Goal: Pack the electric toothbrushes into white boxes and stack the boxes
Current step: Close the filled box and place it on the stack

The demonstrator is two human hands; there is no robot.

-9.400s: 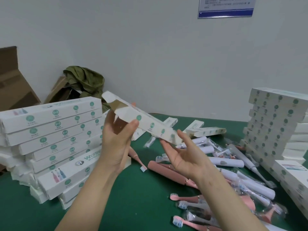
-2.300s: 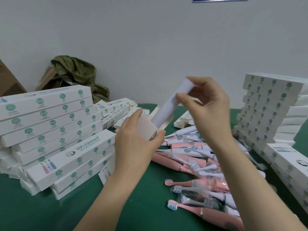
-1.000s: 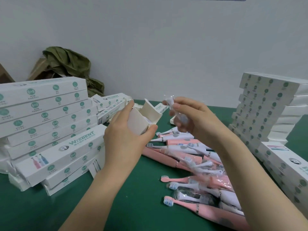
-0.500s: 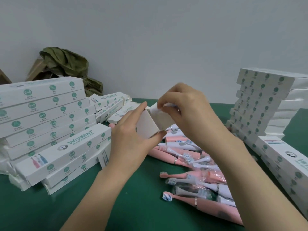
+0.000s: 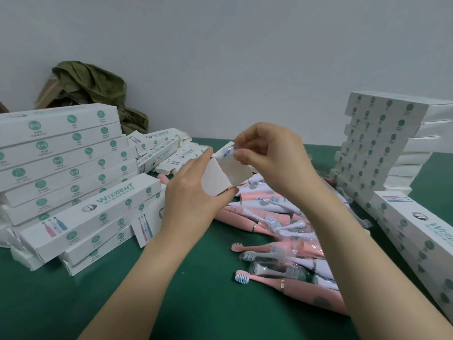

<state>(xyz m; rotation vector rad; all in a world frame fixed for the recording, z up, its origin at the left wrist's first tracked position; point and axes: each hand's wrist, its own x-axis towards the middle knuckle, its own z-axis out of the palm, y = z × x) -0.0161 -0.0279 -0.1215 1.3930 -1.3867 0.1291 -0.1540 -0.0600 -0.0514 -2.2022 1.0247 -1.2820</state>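
Note:
My left hand (image 5: 193,202) grips a white box (image 5: 215,179) end-on above the green table, its open end facing up and right. My right hand (image 5: 274,155) pinches a small plastic-wrapped brush head (image 5: 226,152) with blue bristles at the mouth of the box. Whatever is inside the box is hidden. A pile of loose pink and white electric toothbrushes (image 5: 282,231) lies under and to the right of my hands.
Stacked white boxes (image 5: 66,168) stand at the left and a taller stack (image 5: 382,146) at the right, with more boxes (image 5: 421,244) along the right edge. Flat unfolded boxes (image 5: 171,153) lie behind my hands. An olive cloth (image 5: 93,92) sits against the wall.
A white toothbrush went into the box a couple of seconds ago. My right hand then brought a wrapped brush head to the open end and now holds it at the mouth.

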